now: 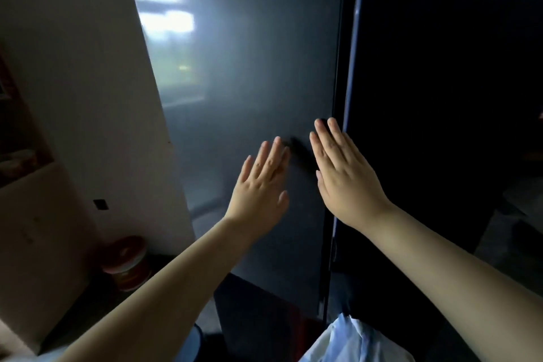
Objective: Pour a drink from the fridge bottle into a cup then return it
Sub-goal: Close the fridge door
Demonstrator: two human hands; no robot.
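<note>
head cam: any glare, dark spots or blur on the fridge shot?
Head view: window glare washes out the upper left of the fridge door; right of the seam is near black; left hand and right hand are lit and sharp; wide-angle bends the wall edge.

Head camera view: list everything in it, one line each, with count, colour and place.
Fridge door: one, dark grey and glossy, centre, reflecting bright window light near its top left.
Second dark panel: one, near black, right of the vertical seam.
Wall: one, cream, left of the door.
Bucket: one, red and white, on the floor at lower left.
Cloth or bag: one, pale blue, bottom edge, right of centre; which it is cannot be told.
Left hand: one, flat and open, fingers toward the door.
Right hand: one, flat and open, beside the seam.
</note>
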